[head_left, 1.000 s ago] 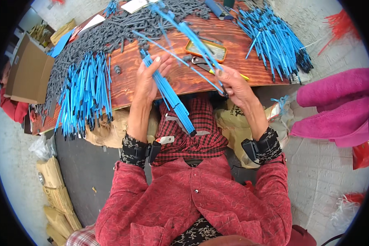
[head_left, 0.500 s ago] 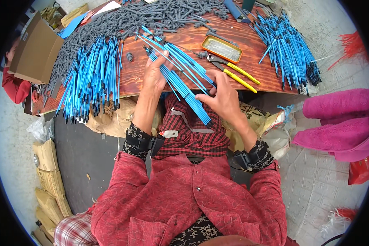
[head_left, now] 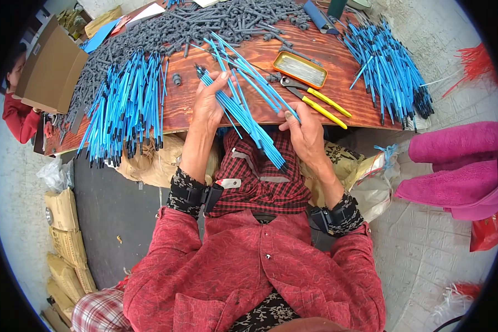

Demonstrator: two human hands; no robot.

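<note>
A bundle of thin blue rods with black ends is gripped in my left hand, its lower end slanting over my lap. My right hand pinches the near ends of a few more blue rods, whose far ends fan out over the table. Some loose rods cross between the two hands. Just beyond my right hand lie yellow-handled cutting pliers and an orange-rimmed tin of thin pale pins.
Piles of blue rods lie at the left and right of the wooden table. Grey plastic parts heap along its back. A cardboard box and another person are at the far left; magenta towels hang at the right.
My right hand has drawn away from the bundle's lower end and now pinches several rods apart from it. Those rods have shifted right; my left hand has hardly moved.
</note>
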